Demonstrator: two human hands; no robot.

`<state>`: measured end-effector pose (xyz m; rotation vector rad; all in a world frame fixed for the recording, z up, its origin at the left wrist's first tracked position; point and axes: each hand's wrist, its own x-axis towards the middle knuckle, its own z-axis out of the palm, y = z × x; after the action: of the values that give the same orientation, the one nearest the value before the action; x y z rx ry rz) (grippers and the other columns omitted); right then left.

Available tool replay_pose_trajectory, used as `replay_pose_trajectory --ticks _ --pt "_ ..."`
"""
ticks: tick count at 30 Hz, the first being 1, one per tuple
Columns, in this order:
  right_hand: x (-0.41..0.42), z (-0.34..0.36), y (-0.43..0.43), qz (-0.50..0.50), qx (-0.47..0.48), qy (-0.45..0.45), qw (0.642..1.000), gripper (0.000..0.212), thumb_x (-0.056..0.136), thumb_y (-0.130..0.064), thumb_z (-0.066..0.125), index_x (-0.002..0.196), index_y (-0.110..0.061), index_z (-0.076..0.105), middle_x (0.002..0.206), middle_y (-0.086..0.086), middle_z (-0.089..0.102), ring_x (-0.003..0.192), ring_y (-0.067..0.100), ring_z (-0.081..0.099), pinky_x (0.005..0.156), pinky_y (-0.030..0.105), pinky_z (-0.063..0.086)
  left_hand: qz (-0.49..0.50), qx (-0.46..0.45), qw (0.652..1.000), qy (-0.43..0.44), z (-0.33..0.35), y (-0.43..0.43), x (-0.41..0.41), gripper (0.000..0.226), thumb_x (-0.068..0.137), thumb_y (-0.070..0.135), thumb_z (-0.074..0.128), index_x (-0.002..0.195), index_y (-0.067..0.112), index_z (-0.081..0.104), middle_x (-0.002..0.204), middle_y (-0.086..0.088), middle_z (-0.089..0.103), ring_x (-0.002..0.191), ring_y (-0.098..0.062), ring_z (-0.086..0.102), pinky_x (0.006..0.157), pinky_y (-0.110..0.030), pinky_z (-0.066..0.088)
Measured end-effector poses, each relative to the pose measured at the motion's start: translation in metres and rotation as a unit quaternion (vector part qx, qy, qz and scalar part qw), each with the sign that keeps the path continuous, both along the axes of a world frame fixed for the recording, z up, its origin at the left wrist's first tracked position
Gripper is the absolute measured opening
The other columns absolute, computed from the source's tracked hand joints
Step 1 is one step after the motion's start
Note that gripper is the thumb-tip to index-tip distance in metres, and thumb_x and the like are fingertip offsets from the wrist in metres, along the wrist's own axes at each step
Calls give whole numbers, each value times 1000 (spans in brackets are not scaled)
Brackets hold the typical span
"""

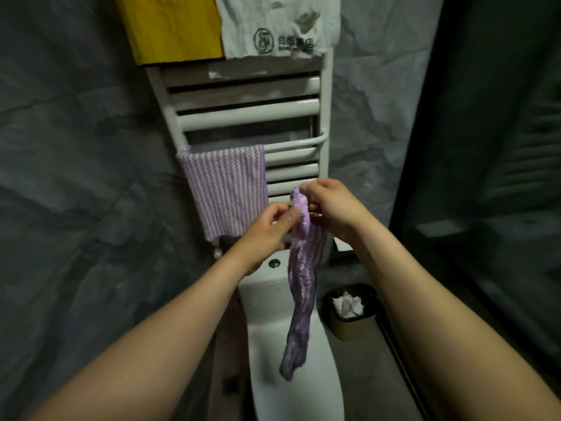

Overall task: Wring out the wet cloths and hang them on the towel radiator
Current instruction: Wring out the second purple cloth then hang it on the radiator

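**Forearms [158, 338] stretching in, wrung cloth about to be hung**

Both forearms are reaching up from the bottom corners of the frame toward the centre. There the twisted purple cloth [300, 299] is hanging from the two hands as a rope-like strand, its tail dangling in front of the toilet [291, 396].

The left hand [267, 226] is pinching the cloth's top end between thumb and fingertips. The right hand [334, 208], just right of it, is gripping the same end with curled fingers, though blur is making the exact hold hard to read.

Judging by the tight twist, wringing is looking done, and the hands are probably teasing the top edge open. The next move is calling for spreading the cloth flat and draping it over a free bar of the towel radiator [249, 117], right of the striped purple cloth [224, 189] already hanging at centre left.

A yellow cloth [173, 28] and a white printed cloth [273, 22] are hanging along the top edge. At lower right, a waste bin [349, 329] is holding crumpled white paper [347, 305].
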<state>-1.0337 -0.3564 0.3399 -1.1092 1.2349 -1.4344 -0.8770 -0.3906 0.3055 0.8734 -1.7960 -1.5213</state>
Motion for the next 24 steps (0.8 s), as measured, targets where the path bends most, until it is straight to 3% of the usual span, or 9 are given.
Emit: replay_pose_trajectory --ticks 2,5,9,12,15,17,19,21,24 --pt "-6 4 2 -5 2 39 999 10 100 -21 55 99 -11 56 67 4 58 58 14 58 58 28 49 -1 -57 998 -35 5 1 -4 34 89 36 72 114 17 59 111 -3 68 98 -17 72 86 -41 61" --pt "-16 8 3 -15 11 74 997 18 103 -29 51 90 -18 51 79 7 62 70 20 62 66 37 55 10 -86 996 -31 13 -8 -3 9 97 21 62 104 18 66 95 0 73 88 -13 73 80 -31 61" --pt "-26 13 1 -39 25 88 995 28 106 -39 37 90 -22 51 76 3 61 64 16 57 63 30 50 78 9 995 57 17 -25 4 22 104 21 49 93 17 68 85 -3 74 83 -21 69 76 -39 56" --pt "-28 17 -5 -40 39 133 990 39 106 -46 33 90 -18 54 61 -3 56 53 13 51 54 25 43 177 -19 983 48 23 -41 3 25 101 21 44 103 10 67 91 -5 70 84 -20 64 71 -30 46" --pt "-33 17 -14 -42 39 264 963 56 94 -65 45 114 -16 63 105 -3 70 97 13 66 87 33 52 260 -83 962 21 36 -57 10 31 99 21 39 110 4 63 104 -11 66 96 -25 60 75 -29 39" --pt "-36 19 -13 -8 40 294 955 37 88 -56 63 106 -23 60 99 -7 66 90 7 64 80 28 49 296 -92 950 20 46 -72 18 28 100 23 40 107 7 61 102 -13 65 95 -26 60 77 -30 40" --pt "-38 22 -13 26 38 312 949 34 74 -48 67 95 -23 57 89 -3 63 79 9 59 72 29 45 331 -120 936 12 57 -86 28 25 100 22 41 105 7 61 104 -14 66 98 -28 61 82 -34 44" --pt "-41 25 -17 45 42 387 920 38 67 -46 60 94 -19 61 91 5 66 80 12 57 71 32 44 363 -160 918 10 68 -98 39 24 100 17 42 105 6 63 108 -17 67 100 -29 61 89 -35 46" --pt "-43 28 -24 55 95 559 822 17 79 -29 59 71 -14 58 72 2 59 69 14 50 61 30 40 367 -197 909 -11 79 -110 53 26 99 13 41 106 2 64 105 -16 66 95 -25 59 87 -34 46"
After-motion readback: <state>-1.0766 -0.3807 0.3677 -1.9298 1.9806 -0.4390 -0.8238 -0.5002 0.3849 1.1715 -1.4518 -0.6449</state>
